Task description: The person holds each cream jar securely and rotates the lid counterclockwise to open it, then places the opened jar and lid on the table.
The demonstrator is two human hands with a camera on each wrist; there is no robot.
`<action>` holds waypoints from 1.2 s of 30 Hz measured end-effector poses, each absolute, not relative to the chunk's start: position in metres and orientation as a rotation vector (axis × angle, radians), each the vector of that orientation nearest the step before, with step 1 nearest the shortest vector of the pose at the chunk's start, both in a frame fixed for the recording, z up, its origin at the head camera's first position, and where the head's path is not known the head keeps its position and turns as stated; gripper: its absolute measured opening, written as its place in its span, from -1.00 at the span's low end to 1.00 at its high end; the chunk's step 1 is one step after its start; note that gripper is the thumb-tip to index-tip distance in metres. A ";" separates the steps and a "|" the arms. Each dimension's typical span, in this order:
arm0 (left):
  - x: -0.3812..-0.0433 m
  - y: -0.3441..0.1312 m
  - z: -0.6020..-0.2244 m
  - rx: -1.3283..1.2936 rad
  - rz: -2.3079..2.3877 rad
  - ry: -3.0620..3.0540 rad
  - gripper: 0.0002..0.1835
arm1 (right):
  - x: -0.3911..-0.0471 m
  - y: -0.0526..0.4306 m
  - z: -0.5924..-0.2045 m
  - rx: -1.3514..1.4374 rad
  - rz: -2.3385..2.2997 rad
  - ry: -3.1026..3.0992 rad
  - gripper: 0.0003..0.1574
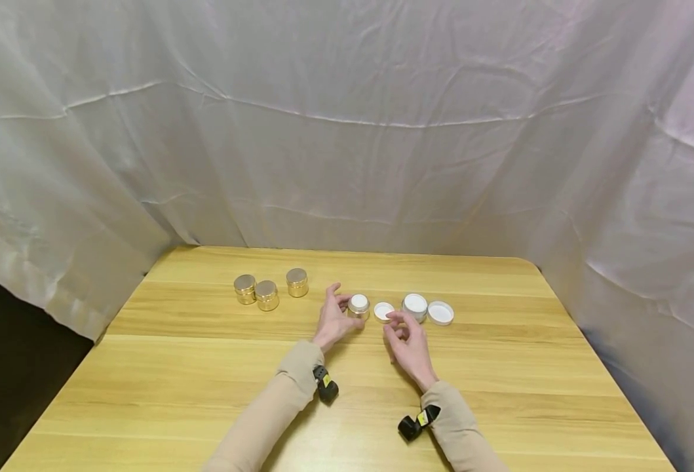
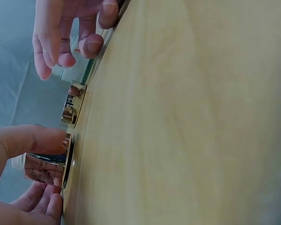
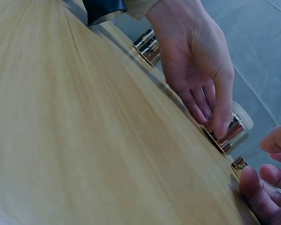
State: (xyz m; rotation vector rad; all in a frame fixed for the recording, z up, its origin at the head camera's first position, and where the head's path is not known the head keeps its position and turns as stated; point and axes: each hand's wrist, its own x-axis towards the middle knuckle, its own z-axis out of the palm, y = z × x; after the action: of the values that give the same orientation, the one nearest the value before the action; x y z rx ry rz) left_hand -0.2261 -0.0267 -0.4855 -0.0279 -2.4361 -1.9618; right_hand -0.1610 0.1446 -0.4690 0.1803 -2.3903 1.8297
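My left hand (image 1: 334,319) grips a small gold jar (image 1: 358,308) from the side, thumb in front and fingers behind. The jar stands upright on the table without its lid, its top white. Beside it lies a gold lid (image 1: 383,311), white inside facing up. My right hand (image 1: 409,344) hovers just in front of that lid, its fingers loosely bent and holding nothing. In the right wrist view the lid (image 3: 239,163) shows close to its fingertips. Behind the right hand stands a larger lidless jar (image 1: 415,305) with a white top; its own white lid (image 1: 440,313) lies to its right.
Three capped gold jars stand at the back left: one jar (image 1: 244,288) at the far left, another jar (image 1: 267,295) close by it, and a third jar (image 1: 297,282) a little apart. A grey curtain (image 1: 347,164) hangs behind the wooden table (image 1: 205,380).
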 end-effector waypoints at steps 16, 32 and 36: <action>-0.209 -0.053 -0.474 0.249 -2.238 -2.228 -0.08 | -0.162 0.145 -0.471 0.154 1.821 -2.402 -0.65; -0.209 -0.076 -0.460 0.586 -2.302 -1.879 0.08 | -0.161 0.144 -0.470 0.165 1.801 -2.399 -0.67; -0.213 -0.079 -0.463 0.575 -2.281 -1.922 0.12 | -0.162 0.144 -0.471 0.164 1.799 -2.392 -0.68</action>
State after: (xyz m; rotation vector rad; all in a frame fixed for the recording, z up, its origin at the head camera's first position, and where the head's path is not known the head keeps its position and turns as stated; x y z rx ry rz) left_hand -0.2128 -0.0790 -0.4627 0.5753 -1.9218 -2.2811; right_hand -0.1616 0.1436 -0.4706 0.1638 -2.3922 1.7989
